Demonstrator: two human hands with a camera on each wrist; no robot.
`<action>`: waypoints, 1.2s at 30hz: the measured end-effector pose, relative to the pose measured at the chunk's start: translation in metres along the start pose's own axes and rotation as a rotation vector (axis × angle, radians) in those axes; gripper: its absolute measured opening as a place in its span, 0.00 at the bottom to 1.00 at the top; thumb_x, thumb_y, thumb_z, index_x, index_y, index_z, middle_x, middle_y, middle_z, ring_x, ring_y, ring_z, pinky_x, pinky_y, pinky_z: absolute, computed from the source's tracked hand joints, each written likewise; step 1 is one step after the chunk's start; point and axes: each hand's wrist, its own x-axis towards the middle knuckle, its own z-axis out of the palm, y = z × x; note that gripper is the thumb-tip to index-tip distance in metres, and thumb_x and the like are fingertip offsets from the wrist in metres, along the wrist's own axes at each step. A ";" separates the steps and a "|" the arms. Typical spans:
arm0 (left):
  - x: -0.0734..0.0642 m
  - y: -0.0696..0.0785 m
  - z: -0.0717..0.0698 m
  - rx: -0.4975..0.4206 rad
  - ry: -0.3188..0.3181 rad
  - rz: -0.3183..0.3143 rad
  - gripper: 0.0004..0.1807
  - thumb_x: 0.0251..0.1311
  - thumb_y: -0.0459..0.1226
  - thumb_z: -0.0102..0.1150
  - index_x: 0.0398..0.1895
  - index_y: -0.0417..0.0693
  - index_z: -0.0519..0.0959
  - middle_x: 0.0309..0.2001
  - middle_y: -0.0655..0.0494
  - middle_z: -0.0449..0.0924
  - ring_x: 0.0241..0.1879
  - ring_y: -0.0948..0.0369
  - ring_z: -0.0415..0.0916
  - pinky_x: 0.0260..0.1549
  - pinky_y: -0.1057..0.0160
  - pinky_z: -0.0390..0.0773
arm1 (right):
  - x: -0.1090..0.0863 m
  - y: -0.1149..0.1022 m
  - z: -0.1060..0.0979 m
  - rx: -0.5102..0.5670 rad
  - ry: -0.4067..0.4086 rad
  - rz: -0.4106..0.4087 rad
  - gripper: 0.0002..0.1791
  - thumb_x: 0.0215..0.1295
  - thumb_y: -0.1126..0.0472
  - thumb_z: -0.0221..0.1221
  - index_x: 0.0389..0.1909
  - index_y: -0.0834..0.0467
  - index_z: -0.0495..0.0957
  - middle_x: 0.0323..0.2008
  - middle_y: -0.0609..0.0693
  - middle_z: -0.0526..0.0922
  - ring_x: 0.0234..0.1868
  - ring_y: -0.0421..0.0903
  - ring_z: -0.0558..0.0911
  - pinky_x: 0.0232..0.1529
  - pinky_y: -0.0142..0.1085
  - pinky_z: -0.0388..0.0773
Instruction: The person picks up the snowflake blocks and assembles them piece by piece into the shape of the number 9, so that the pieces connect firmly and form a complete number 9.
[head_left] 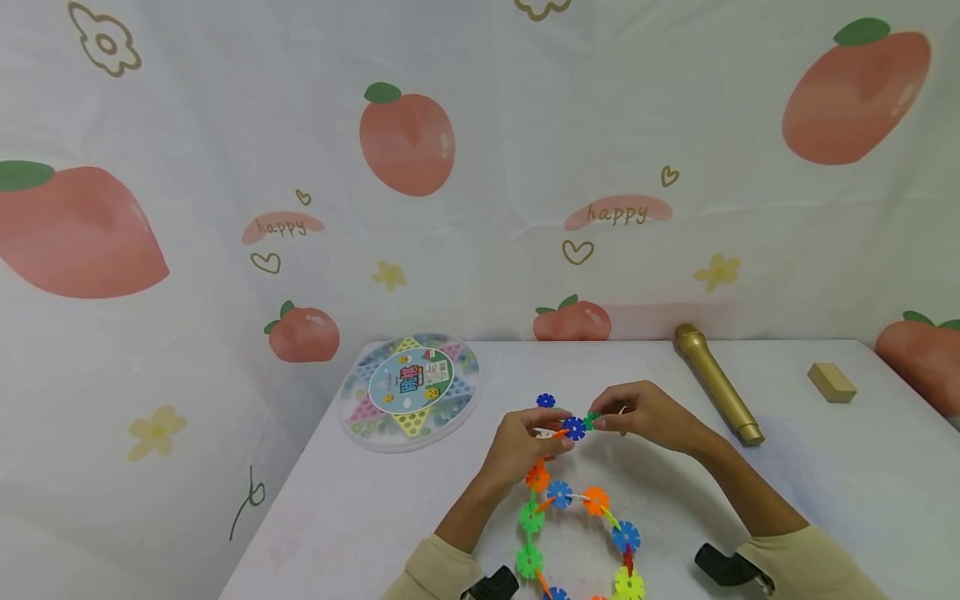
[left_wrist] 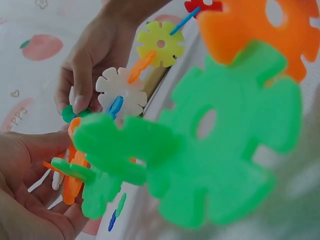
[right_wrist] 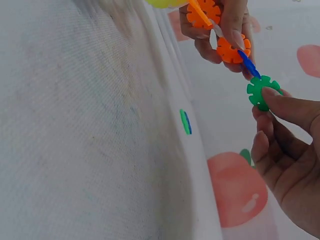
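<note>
Both hands meet over the table at one end of a chain of slotted plastic snowflake discs. My left hand (head_left: 517, 446) pinches an orange disc (right_wrist: 232, 48) near that end. A blue disc (head_left: 574, 428) stands edge-on from it, between the two hands. Between thumb and fingers, my right hand (head_left: 645, 412) grips a green disc (right_wrist: 261, 93), whose edge meets the blue disc. The rest of the chain, with green discs (head_left: 531, 517), a light blue disc (head_left: 559, 494) and a yellow disc (head_left: 629, 583), curves toward the front and out of the head view.
A loose blue disc (head_left: 546, 401) lies beyond the hands, a green one against it in the right wrist view. At the back left is a round, clear-cased game board (head_left: 410, 379). A gold microphone (head_left: 716, 383) and a wooden block (head_left: 832, 382) lie at right, before a printed curtain.
</note>
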 end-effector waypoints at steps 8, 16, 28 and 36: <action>-0.001 0.000 0.004 0.021 0.059 0.026 0.13 0.60 0.38 0.78 0.48 0.52 0.93 0.42 0.60 0.91 0.42 0.65 0.80 0.32 0.70 0.80 | 0.000 0.002 0.002 0.012 0.059 -0.071 0.08 0.69 0.68 0.69 0.43 0.53 0.92 0.38 0.55 0.90 0.38 0.56 0.86 0.41 0.36 0.86; -0.001 -0.001 0.008 0.048 0.095 0.029 0.12 0.59 0.39 0.79 0.47 0.51 0.93 0.41 0.60 0.92 0.42 0.66 0.81 0.34 0.70 0.80 | 0.001 0.003 0.005 0.021 0.078 -0.116 0.08 0.67 0.69 0.70 0.41 0.55 0.93 0.35 0.50 0.88 0.37 0.59 0.86 0.40 0.34 0.87; -0.001 -0.002 0.010 0.051 0.090 0.008 0.12 0.58 0.36 0.79 0.46 0.48 0.93 0.42 0.60 0.93 0.40 0.68 0.84 0.35 0.70 0.82 | 0.002 0.003 0.005 0.005 0.065 -0.178 0.07 0.65 0.70 0.70 0.39 0.56 0.93 0.33 0.47 0.89 0.35 0.45 0.88 0.39 0.34 0.87; -0.002 -0.003 0.010 0.048 0.081 0.005 0.12 0.58 0.36 0.79 0.46 0.48 0.93 0.41 0.60 0.93 0.40 0.68 0.84 0.36 0.70 0.83 | 0.003 0.006 0.006 -0.003 0.057 -0.208 0.08 0.65 0.71 0.70 0.39 0.57 0.93 0.33 0.48 0.90 0.35 0.44 0.88 0.39 0.33 0.86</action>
